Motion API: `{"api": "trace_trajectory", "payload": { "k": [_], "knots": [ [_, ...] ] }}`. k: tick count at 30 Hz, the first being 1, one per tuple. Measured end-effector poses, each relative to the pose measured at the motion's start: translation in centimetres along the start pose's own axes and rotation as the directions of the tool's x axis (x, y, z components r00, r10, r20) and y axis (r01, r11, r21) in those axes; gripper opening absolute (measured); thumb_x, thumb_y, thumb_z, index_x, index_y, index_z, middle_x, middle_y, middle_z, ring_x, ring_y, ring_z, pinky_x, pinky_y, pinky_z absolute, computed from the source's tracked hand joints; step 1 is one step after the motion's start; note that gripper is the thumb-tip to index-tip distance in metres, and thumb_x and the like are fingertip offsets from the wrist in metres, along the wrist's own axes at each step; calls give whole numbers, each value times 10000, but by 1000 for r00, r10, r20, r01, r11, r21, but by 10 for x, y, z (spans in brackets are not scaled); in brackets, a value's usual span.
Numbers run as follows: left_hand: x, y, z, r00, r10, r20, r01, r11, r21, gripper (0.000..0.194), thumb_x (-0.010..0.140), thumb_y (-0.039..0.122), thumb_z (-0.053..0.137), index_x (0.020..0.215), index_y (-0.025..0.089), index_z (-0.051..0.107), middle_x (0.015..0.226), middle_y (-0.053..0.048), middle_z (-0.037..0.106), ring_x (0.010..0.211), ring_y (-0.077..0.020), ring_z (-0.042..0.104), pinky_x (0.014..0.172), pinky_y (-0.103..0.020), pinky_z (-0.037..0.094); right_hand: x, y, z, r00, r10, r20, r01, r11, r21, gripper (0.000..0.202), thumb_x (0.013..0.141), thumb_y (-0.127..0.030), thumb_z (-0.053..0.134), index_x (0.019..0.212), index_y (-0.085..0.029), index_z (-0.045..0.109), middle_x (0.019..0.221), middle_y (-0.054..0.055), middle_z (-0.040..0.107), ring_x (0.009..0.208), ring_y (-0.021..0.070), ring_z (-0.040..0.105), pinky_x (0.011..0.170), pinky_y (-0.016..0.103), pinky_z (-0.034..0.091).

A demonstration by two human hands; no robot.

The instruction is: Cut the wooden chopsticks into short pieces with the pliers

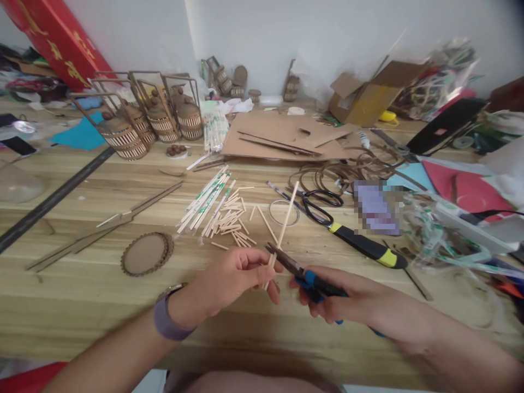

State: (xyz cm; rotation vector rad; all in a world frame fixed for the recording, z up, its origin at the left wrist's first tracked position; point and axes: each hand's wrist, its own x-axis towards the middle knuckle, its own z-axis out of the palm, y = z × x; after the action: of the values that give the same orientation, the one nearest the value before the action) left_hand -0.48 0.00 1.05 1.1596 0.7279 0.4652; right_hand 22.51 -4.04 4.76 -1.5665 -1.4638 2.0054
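Near the table's front centre, my left hand (249, 273) is closed on a light wooden stick (288, 215), which slants up and to the right, with a short piece beside it at the fingers. My right hand (331, 297) grips the blue and black handles of pliers-like cutters (289, 260). Their dark jaws touch or overlap the stick just above my left fingers; whether they are fully closed on it is too small to tell. Just beyond my hands lies a pile of short cut sticks (227, 221), next to longer sticks in white and green wrappers (204, 199).
Black scissors (323, 204) and a black and yellow-green handled tool (368, 245) lie to the right. A round scalloped cardboard disc (143, 254) is at left. Small lidded baskets (123, 136), a cardboard sheet (254, 136) and an open box (368, 98) stand or lie farther back.
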Motion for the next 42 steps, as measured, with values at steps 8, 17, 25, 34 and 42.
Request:
{"api": "trace_trajectory", "payload": {
  "k": [8, 17, 25, 34, 42],
  "knots": [
    [1, 0, 5, 995, 0, 96, 4, 999, -46, 230, 857, 373, 612, 828, 154, 676, 726, -10, 699, 725, -141, 642, 758, -248, 429, 4, -9, 4, 999, 14, 32, -16, 999, 52, 286, 651, -254, 596, 929, -189, 621, 911, 28, 607, 808, 173, 522, 648, 288, 388],
    [1, 0, 5, 996, -13, 87, 15, 1000, -21, 254, 852, 381, 606, 816, 148, 699, 701, -14, 682, 692, -145, 629, 735, -244, 428, 7, -10, 5, 999, 9, 42, -10, 1000, 22, 307, 642, -247, 598, 943, -191, 624, 874, 15, 603, 808, 175, 505, 660, 294, 371],
    [1, -3, 4, 994, -3, 107, 8, 999, -45, 209, 872, 325, 593, 831, 146, 695, 725, -3, 677, 657, -109, 612, 699, -211, 419, 8, -10, 5, 999, -12, 34, 13, 1000, -16, 305, 657, -261, 608, 953, -190, 625, 903, 22, 599, 881, 201, 518, 789, 340, 396],
    [1, -4, 4, 996, -27, 84, 29, 999, -21, 241, 857, 364, 602, 808, 148, 695, 680, -11, 677, 645, -126, 604, 694, -227, 417, 12, -8, 8, 998, -42, 42, 43, 999, -30, 234, 670, -232, 577, 898, -185, 597, 844, 5, 553, 797, 167, 474, 689, 292, 366],
    [1, -4, 6, 997, -35, 72, 36, 999, -14, 278, 847, 401, 601, 812, 150, 713, 637, -14, 666, 633, -138, 598, 708, -242, 417, 15, -1, 12, 996, -88, -29, 81, 981, -175, 222, 668, -198, 522, 885, -193, 570, 727, -16, 483, 685, 151, 418, 610, 283, 321]
  ]
}}
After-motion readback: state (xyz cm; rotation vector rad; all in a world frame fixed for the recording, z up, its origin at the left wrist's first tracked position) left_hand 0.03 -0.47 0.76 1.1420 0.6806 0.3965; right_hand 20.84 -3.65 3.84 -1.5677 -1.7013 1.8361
